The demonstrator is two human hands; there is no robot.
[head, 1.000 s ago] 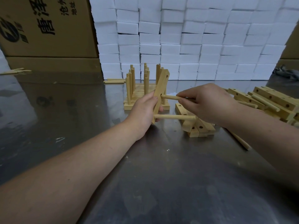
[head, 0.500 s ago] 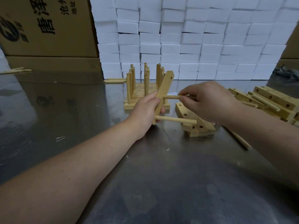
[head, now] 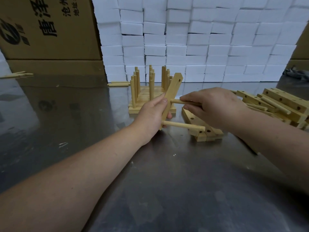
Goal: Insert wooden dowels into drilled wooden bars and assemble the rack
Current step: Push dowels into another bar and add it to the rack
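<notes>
Pushing a second dowel [head: 179,101] into the tilted bar [head: 172,92], middle hole: my left grip [head: 153,113] curls round the bar, my right grip [head: 212,106] pinches the dowel. Next, I'd press it straight home, then fill the top hole [head: 179,80].

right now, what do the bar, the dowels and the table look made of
The bar: pale wood, matte and apparently unvarnished, with faint grain and a drilled hole near its top.
The dowels: the same light wood, round and smooth, no gloss visible.
The table: probably stainless steel, grey and dull-shiny, showing blurred reflections and scuff marks.
</notes>
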